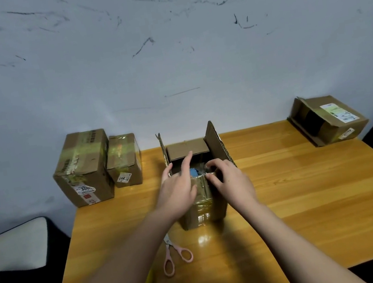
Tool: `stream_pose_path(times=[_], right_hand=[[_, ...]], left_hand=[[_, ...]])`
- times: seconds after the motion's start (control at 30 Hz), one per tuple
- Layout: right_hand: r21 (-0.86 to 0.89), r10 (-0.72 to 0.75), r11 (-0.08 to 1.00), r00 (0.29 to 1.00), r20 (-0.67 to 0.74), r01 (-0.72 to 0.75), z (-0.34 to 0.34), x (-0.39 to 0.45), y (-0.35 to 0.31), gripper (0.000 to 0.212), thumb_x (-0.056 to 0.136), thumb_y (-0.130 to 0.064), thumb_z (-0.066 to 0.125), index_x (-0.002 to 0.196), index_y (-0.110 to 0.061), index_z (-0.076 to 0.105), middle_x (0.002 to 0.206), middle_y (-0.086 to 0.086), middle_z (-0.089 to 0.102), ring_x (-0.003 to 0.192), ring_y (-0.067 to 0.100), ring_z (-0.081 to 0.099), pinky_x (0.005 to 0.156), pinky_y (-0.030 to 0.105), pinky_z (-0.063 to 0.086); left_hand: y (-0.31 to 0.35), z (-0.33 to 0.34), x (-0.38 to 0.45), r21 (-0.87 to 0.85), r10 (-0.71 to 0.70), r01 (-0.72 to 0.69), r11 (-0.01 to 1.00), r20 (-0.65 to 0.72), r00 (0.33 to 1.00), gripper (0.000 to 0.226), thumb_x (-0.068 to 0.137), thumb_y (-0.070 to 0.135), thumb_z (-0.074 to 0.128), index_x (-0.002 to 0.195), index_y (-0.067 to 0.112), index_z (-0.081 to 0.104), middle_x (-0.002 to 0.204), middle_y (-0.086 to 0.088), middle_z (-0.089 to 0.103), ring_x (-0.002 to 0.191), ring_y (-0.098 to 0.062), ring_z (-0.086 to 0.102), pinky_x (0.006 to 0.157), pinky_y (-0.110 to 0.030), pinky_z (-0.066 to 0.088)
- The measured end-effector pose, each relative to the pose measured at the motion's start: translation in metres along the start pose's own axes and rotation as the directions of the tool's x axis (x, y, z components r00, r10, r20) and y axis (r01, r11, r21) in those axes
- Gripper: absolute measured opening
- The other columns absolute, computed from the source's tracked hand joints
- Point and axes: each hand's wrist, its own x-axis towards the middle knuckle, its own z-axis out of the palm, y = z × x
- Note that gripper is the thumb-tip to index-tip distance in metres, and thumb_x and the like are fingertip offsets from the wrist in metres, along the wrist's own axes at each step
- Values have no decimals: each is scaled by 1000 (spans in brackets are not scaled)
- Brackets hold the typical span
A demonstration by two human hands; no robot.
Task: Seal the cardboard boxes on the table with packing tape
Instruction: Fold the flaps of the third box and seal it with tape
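Cardboard box [200,202] under work stands at the middle of the wooden table [309,183], its side flaps upright and its top open. Clear tape [204,190] runs up the near face to the front rim. A blue item [194,172] shows inside; what it is cannot be told.

Left hand [178,189] lies flat and open over the near flap, fingers spread and reaching across the opening. Right hand [230,178] is bent over the front rim, fingertips pinched on the tape end there.

Pink-handled scissors [176,253] lie on the table just in front of the box, partly under the left forearm.

Two taped boxes stand touching at the far left edge: a larger one [82,167] and a smaller one [124,161] at its right. Another box [326,119] lies tilted at the far right corner, its open end facing left. All three are well apart from the middle box.
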Motion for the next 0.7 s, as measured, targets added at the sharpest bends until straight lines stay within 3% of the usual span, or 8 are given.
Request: stream_pose_path(times=[0.1, 0.23, 0.37, 0.5, 0.7], right_hand=[[-37, 31, 999, 999, -7, -32, 2, -1, -4, 31, 96, -42, 50, 125, -32, 52, 118, -5, 55, 106, 20, 58, 82, 35, 47], [-42, 56, 997, 998, -31, -57, 4, -6, -5, 32, 96, -45, 49, 126, -34, 51, 119, -6, 53, 101, 25, 61, 77, 35, 47], [-44, 74, 996, 995, -69, -77, 7, -12, -7, 34, 95, -50, 47, 126, -35, 51, 120, -9, 52, 99, 23, 61, 75, 35, 49], [-62, 89, 993, 987, -134, -98, 11, -15, -12, 36, 94, -51, 48, 122, -29, 53, 119, -7, 53, 93, 24, 63, 68, 35, 50], [-44, 118, 990, 969, -219, -131, 14, -18, -18, 44, 91, -54, 53, 120, -21, 52, 116, -4, 59, 88, 29, 66, 64, 35, 48]], left_hand=[[-8, 11, -6, 54, 129, -122, 991, -171, 977, 76, 85, 20, 68, 146, 13, 23, 83, 5, 67, 80, -9, 65, 116, -32, 19], [-21, 25, -11, 135, 342, -314, 940, -360, 868, 50, 74, 18, 78, 114, 15, 48, 82, 2, 68, 74, -12, 67, 104, -42, 42], [-28, 28, -8, 217, 415, -359, 908, -354, 838, 14, 88, 20, 58, 102, 21, 61, 88, 2, 65, 77, -14, 65, 96, -38, 46], [-29, 28, -8, 245, 448, -382, 891, -348, 824, 23, 86, 19, 64, 108, 23, 67, 90, 1, 65, 79, -14, 62, 86, -35, 46], [-30, 26, -7, 213, 463, -412, 886, -362, 809, 18, 92, 22, 56, 103, 21, 69, 95, 4, 67, 80, -12, 63, 86, -31, 45]])
